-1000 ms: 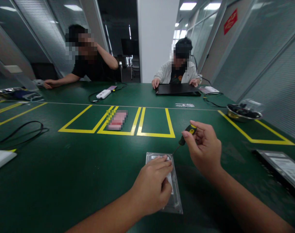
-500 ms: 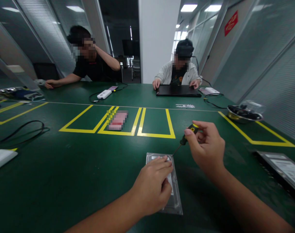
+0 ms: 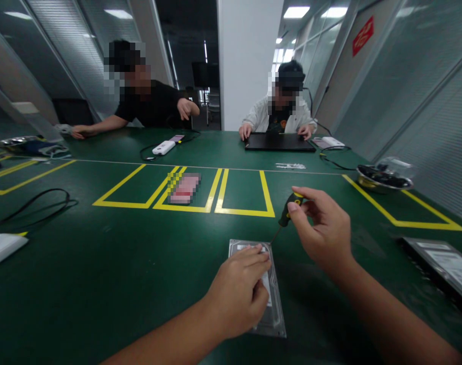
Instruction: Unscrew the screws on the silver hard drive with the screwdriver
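Observation:
A silver hard drive [image 3: 276, 309] lies on the green table in front of me, its white label partly covered by my left hand [image 3: 236, 286]. That hand rests on top of the drive with its fingers stretched out over the cover. My right hand [image 3: 325, 230] grips a screwdriver [image 3: 286, 213] by its dark green and yellow handle. The shaft slants down to the left, and its tip is at the drive's far right corner. Whether a screw sits under the tip is too small to make out.
At the right edge lies a second drive [image 3: 443, 261], with a metal bowl of dark items [image 3: 383, 178] beyond it. Yellow tape [image 3: 246, 212] marks rectangles, one holding a pink item [image 3: 184, 188]. A white device [image 3: 4, 251] lies left. Two people sit opposite, one holding a black panel [image 3: 280, 142].
My right hand has shifted slightly left, and the screwdriver stands more upright, its tip still at the corner. My left hand has stayed put. Across the table, one person's raised hand has come down.

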Demonstrator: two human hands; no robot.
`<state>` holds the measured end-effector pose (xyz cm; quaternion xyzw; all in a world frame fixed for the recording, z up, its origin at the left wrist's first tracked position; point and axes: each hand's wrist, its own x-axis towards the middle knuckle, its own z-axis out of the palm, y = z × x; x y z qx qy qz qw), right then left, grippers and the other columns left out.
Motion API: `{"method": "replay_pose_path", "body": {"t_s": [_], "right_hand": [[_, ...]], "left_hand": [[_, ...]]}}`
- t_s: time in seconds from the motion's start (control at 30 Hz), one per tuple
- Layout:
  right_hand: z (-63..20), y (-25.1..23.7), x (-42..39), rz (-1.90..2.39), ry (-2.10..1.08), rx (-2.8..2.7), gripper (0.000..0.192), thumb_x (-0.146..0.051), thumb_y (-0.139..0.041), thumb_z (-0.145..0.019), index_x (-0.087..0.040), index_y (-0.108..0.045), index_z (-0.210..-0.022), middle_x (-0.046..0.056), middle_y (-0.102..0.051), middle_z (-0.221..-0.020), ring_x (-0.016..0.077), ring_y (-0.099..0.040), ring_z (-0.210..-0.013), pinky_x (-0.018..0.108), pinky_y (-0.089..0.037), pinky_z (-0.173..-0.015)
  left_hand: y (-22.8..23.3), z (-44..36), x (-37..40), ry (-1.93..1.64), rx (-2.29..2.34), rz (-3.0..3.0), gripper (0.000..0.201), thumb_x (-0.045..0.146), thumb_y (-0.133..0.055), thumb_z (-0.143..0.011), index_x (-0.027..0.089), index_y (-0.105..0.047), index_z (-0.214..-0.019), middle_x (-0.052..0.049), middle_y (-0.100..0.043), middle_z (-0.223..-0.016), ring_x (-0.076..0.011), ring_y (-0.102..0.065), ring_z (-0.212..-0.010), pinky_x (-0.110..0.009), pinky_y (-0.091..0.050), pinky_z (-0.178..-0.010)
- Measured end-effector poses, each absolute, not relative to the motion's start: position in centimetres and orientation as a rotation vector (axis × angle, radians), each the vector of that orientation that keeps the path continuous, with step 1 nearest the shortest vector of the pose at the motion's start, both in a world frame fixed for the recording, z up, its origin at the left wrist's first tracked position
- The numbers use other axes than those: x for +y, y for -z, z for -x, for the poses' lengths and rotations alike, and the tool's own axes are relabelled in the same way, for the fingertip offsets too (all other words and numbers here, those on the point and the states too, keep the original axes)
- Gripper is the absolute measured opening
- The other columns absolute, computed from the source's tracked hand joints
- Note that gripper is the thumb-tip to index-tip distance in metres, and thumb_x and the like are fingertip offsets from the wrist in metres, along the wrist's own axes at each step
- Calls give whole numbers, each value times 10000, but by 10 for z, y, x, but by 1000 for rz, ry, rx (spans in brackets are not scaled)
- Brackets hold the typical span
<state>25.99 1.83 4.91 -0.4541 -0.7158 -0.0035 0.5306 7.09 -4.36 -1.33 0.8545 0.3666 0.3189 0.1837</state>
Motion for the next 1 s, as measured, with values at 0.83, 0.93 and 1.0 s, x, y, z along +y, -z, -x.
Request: {"method": "replay_pose_path", "body": {"t_s": [0.83,0.93,1.0], "right_hand": [[-259,-52,18,1162,-5,-1647,241,-312,-708,-838,-181,-619,-1019,-31,-545,-724,90,-524,-587,234,-442,-557],[-258,-55,16,1148,-1,-1676,208,-293,-686,-849,-186,-633,-1019,-32,-544,-708,97,-507,-595,249,-425,-575],[-258,-57,14,1151,-7,-1702,198,-271,-653,-862,-185,-639,-1040,-28,-554,-707,104,-501,-598,261,-419,-588]], "left_hand": [[12,-70,-43,-874,1021,-2413,482,93,-496,-778,129,-655,-1232,-74,-649,-1295,-207,-521,-1296,-401,-332,-1178],[11,-70,-43,-865,1013,-2421,470,98,-497,-789,129,-656,-1230,-74,-643,-1305,-212,-517,-1298,-406,-334,-1177],[11,-69,-43,-856,1009,-2430,458,103,-499,-797,126,-658,-1227,-74,-638,-1313,-215,-514,-1301,-406,-338,-1174]]}}
